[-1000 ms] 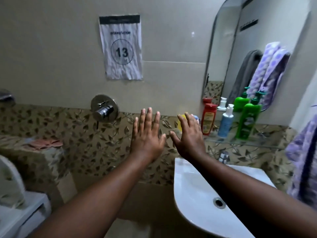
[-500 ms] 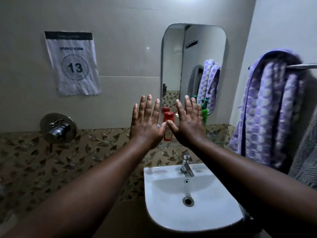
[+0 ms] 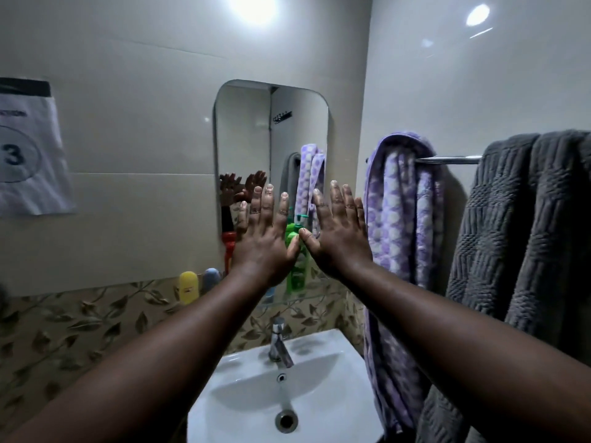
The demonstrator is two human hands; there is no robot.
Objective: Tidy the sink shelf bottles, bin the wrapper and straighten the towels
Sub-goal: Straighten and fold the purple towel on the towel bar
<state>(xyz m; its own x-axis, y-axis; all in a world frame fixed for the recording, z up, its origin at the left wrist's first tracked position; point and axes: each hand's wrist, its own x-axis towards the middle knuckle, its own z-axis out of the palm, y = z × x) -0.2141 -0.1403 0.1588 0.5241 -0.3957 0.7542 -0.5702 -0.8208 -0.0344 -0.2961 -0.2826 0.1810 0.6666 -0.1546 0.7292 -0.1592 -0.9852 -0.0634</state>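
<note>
My left hand [image 3: 263, 238] and my right hand [image 3: 337, 233] are raised side by side in front of the mirror, fingers straight and spread, holding nothing. Behind them on the glass shelf [image 3: 315, 297] stand a green pump bottle [image 3: 295, 273], a red bottle [image 3: 228, 251], a yellow tube [image 3: 188, 286] and a blue one [image 3: 211, 278]; my hands hide part of the row. To the right, a purple patterned towel [image 3: 401, 225] hangs bunched on the rail [image 3: 447, 160], next to a grey towel [image 3: 524, 238] draped unevenly. No wrapper is in view.
A white sink [image 3: 319, 401] with a chrome tap [image 3: 279, 346] sits below my arms. The mirror [image 3: 271, 129] hangs above the shelf. A paper workstation sign [image 3: 28, 155] is taped on the left wall. Leaf-patterned tiles run behind the sink.
The view has swung right and upward: the sign has slid to the left edge and both towels came into view. My hands stay raised and spread.
</note>
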